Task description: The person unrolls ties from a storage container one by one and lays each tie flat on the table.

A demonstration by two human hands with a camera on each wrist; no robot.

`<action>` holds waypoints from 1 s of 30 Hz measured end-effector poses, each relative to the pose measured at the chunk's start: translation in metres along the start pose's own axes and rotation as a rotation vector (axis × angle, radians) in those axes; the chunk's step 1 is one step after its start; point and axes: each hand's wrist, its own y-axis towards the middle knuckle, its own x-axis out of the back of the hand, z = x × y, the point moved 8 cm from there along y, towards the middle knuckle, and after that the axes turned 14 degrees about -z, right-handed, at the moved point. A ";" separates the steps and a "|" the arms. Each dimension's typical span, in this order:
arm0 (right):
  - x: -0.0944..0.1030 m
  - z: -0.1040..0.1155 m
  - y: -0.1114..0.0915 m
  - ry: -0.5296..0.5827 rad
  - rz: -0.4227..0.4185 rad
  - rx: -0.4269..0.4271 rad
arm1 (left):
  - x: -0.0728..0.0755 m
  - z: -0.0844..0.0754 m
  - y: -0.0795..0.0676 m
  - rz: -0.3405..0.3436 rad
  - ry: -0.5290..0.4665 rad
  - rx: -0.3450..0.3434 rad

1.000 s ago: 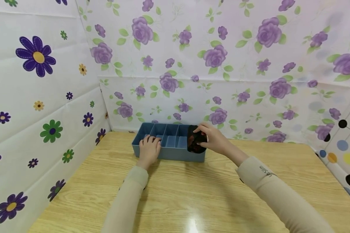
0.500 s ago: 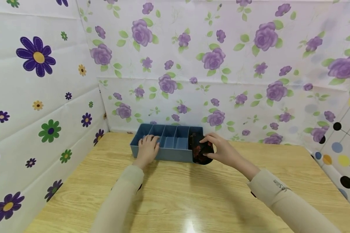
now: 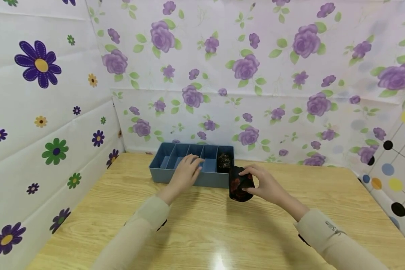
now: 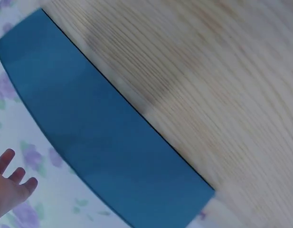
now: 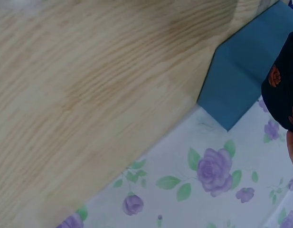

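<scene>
My right hand (image 3: 264,185) pinches a black folded cloth item with red flowers (image 3: 237,192) between thumb and fingers. It hangs just in front of the right end of a blue divided box (image 3: 189,179), overlapping the box's corner in the head view. The right wrist view shows part of the same black cloth item (image 5: 281,90) at its right edge. My left hand (image 3: 183,172) is over the box's front rim near the middle compartments, fingers loosely extended and holding nothing. A second black item with pale lettering (image 3: 224,162) lies in the rightmost compartment.
The box stands at the back of a wooden table (image 3: 202,225), close to a flower-printed back sheet (image 3: 276,75). Another flowered sheet (image 3: 64,112) rises along the left side, and a dotted one (image 3: 396,168) along the right.
My right hand has drawn the black floral cloth item out of the rightmost compartment, forward and right, uncovering the lettered item. My left hand has shifted right along the box.
</scene>
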 end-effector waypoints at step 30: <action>-0.032 0.000 -0.060 -0.015 0.051 -0.037 | -0.039 -0.104 -0.058 0.303 -0.230 -0.081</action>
